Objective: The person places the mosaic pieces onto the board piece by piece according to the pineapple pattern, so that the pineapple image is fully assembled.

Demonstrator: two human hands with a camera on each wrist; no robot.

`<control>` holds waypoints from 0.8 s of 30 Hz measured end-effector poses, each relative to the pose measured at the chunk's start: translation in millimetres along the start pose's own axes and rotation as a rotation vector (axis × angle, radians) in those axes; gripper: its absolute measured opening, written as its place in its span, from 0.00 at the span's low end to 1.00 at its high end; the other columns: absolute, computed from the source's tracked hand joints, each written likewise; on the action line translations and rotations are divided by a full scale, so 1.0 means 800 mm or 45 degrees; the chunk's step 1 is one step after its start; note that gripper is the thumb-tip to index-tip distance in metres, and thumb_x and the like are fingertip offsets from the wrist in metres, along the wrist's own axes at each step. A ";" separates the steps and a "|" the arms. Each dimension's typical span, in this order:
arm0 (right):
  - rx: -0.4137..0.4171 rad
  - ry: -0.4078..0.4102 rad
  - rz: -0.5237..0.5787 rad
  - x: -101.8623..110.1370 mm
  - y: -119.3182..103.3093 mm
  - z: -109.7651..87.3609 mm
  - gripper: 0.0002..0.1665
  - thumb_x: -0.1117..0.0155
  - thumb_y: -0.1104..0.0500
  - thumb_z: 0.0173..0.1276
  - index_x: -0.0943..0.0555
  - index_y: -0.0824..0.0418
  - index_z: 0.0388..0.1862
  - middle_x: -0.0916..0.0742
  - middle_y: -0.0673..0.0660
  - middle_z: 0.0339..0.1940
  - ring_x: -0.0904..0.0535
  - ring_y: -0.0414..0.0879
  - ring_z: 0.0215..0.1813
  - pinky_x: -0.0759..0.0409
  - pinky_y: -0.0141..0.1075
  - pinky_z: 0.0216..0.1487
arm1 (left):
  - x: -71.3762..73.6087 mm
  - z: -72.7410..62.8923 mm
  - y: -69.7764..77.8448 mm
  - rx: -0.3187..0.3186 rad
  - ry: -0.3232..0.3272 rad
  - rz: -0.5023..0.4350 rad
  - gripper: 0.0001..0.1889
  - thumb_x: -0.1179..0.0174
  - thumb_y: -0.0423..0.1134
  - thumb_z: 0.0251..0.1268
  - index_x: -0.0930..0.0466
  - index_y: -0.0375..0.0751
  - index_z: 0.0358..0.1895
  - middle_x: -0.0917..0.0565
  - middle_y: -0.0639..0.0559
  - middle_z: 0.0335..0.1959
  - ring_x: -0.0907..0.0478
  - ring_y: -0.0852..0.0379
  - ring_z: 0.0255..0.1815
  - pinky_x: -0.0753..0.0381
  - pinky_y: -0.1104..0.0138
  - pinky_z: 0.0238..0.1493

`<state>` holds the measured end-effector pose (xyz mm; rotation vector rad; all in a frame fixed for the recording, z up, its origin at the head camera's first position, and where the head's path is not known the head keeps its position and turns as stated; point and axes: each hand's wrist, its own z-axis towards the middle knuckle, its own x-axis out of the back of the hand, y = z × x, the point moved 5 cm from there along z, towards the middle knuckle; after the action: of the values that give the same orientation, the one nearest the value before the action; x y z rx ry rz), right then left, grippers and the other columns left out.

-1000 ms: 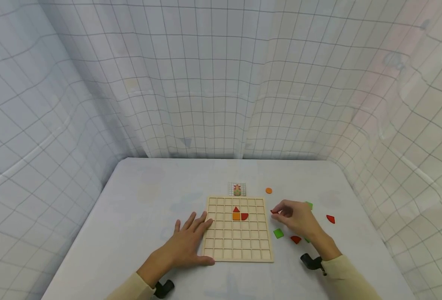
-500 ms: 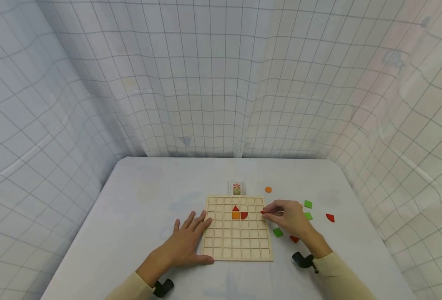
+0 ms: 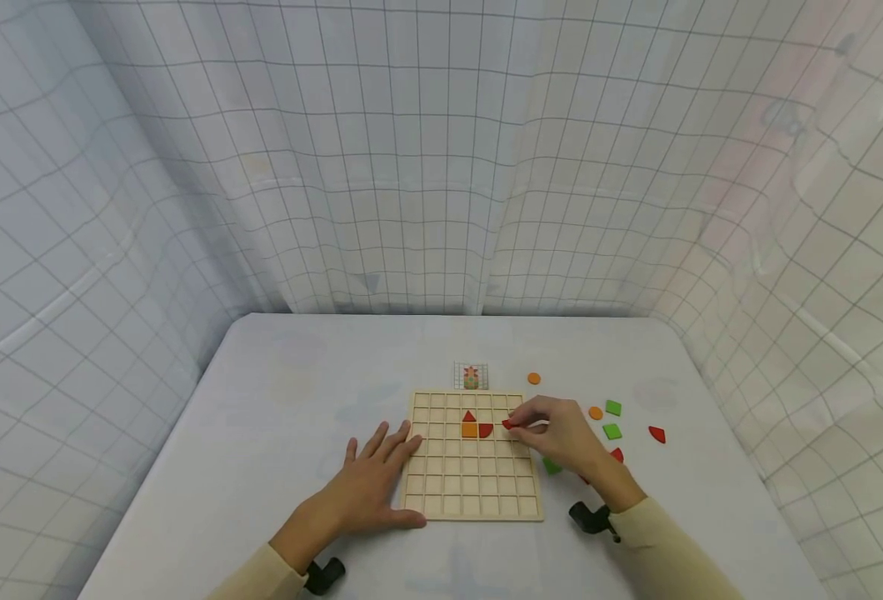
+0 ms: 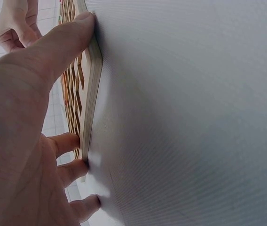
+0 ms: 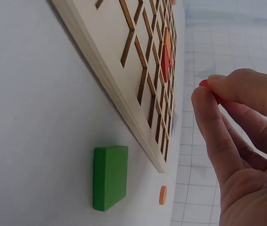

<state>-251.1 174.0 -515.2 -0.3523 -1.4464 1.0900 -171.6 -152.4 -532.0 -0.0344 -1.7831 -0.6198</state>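
A wooden grid board [image 3: 479,485] lies flat on the table. My left hand [image 3: 370,487] rests at its left side, fingers spread; in the left wrist view the thumb and fingertips touch the board's edge. Between thumb and fingers my right hand [image 3: 561,437] pinches a small red piece [image 5: 203,84], held above the board's right columns; its full shape is hidden by the fingers. Three pieces sit in the board's cells: a red triangle [image 3: 469,416], an orange square [image 3: 469,430] below it, and a red quarter circle [image 3: 486,430] right of the square.
A small picture card [image 3: 471,376] lies beyond the board's far edge. Right of the board are orange discs [image 3: 534,378], green squares [image 3: 611,431] and red pieces [image 3: 657,434], some partly covered by the right arm. Gridded white curtains surround the table.
My right hand has moved left with the red piece, from beside the board to above its right columns. Loose pieces behind that hand have come into view. My left hand stays put.
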 end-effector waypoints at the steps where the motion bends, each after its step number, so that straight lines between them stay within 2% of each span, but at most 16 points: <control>1: 0.018 0.002 -0.009 -0.001 -0.001 0.001 0.10 0.13 0.67 0.72 0.05 0.57 0.47 0.03 0.53 0.49 0.03 0.45 0.51 0.05 0.32 0.53 | 0.000 0.000 0.000 0.000 -0.002 0.000 0.68 0.22 0.81 0.60 0.39 0.48 0.96 0.44 0.43 1.00 0.49 0.28 1.00 0.44 0.12 0.84; 10: 0.084 0.011 -0.079 -0.015 -0.013 0.012 0.08 0.13 0.66 0.72 0.04 0.56 0.46 0.04 0.52 0.49 0.04 0.45 0.50 0.05 0.32 0.53 | 0.001 -0.001 0.002 0.003 -0.008 -0.008 0.68 0.21 0.81 0.60 0.39 0.48 0.96 0.43 0.43 1.00 0.49 0.28 1.00 0.45 0.12 0.84; 15: 0.095 -0.011 -0.057 -0.024 -0.022 0.017 0.08 0.13 0.67 0.72 0.04 0.60 0.47 0.05 0.54 0.49 0.04 0.47 0.50 0.04 0.34 0.54 | 0.002 -0.001 0.003 0.003 -0.006 -0.013 0.68 0.22 0.80 0.60 0.39 0.47 0.96 0.44 0.43 1.00 0.49 0.28 1.00 0.45 0.12 0.84; 21: 0.093 -0.026 -0.031 -0.033 -0.024 0.023 0.08 0.13 0.66 0.72 0.04 0.58 0.46 0.05 0.53 0.48 0.06 0.42 0.49 0.05 0.32 0.53 | 0.002 -0.001 0.002 0.003 -0.006 -0.009 0.68 0.22 0.80 0.60 0.39 0.47 0.96 0.43 0.43 1.00 0.49 0.27 1.00 0.45 0.12 0.84; 24: 0.134 -0.030 -0.008 -0.037 -0.027 0.025 0.08 0.13 0.66 0.71 0.04 0.59 0.46 0.05 0.53 0.47 0.05 0.43 0.48 0.05 0.31 0.52 | 0.002 -0.001 0.002 0.008 -0.011 -0.006 0.68 0.22 0.81 0.60 0.39 0.47 0.96 0.43 0.43 1.00 0.49 0.27 1.00 0.45 0.12 0.84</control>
<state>-254.3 132.0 -513.1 -0.2608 -1.4040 1.1633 -170.5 -151.9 -529.9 -0.0285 -1.7937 -0.6188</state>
